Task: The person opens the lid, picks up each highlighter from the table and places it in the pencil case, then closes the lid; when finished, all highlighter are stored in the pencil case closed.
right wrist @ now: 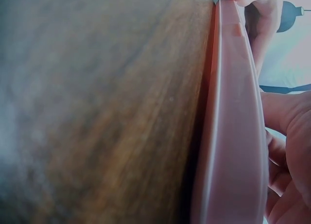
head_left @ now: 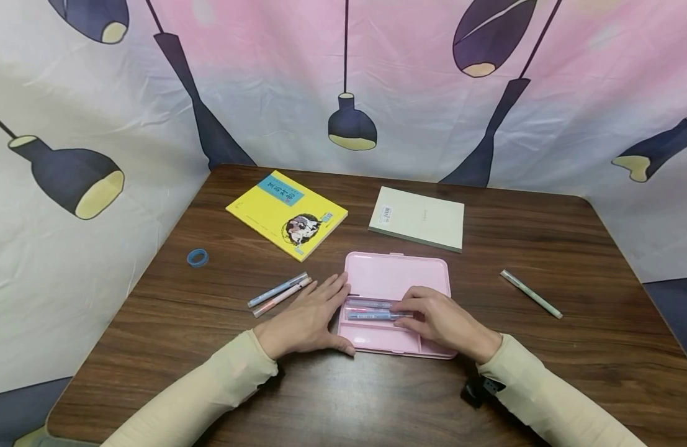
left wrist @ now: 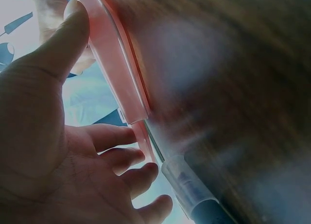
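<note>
A pink pencil case point(head_left: 396, 273) lies with its lid folded back on the table. Several pens are inside its long compartment, among them a blue pen point(head_left: 368, 315) nearest the front. Over the case, my right hand point(head_left: 440, 316) pinches the right end of that blue pen between thumb and fingers. My left hand point(head_left: 309, 316) rests against the case's left side, fingers spread and straight, thumb at the front corner. In the left wrist view the thumb touches the pink case wall point(left wrist: 116, 63). The right wrist view shows the case's side point(right wrist: 235, 127), with the fingertips hidden behind it.
Left of the case lie a blue pen point(head_left: 276, 290) and a white-and-pink pen point(head_left: 282, 298) side by side. A blue tape ring point(head_left: 198, 257) is further left. Behind are a yellow book point(head_left: 259, 208) and a pale notebook point(head_left: 427, 217). A green pen point(head_left: 530, 293) lies at right.
</note>
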Tool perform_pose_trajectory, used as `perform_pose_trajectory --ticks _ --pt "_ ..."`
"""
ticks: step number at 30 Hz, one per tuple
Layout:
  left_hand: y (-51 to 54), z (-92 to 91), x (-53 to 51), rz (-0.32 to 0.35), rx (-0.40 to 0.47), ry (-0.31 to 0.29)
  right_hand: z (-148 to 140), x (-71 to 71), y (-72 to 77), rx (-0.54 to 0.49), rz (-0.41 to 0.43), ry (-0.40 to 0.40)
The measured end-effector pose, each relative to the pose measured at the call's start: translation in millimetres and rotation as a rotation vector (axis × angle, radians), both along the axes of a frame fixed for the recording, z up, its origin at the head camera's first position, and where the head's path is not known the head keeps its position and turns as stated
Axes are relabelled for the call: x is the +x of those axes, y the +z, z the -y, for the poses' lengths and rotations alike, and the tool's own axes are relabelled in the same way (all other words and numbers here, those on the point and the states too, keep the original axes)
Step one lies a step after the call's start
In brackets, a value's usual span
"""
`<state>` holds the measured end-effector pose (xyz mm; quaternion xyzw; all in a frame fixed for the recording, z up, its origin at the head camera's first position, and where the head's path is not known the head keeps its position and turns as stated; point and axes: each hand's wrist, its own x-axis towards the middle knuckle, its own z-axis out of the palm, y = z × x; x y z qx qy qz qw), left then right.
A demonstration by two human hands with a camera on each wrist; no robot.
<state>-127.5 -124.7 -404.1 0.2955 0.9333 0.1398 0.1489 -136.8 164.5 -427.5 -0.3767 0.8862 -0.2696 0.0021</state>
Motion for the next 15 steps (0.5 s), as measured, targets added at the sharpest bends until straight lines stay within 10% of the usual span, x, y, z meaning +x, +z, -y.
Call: perform_pose_trajectory --ticks 15 --pt "0.3 -0.3 0.3 0.002 -0.004 0.003 -3.1 1.7 0.1 -0.016 0.012 0.002"
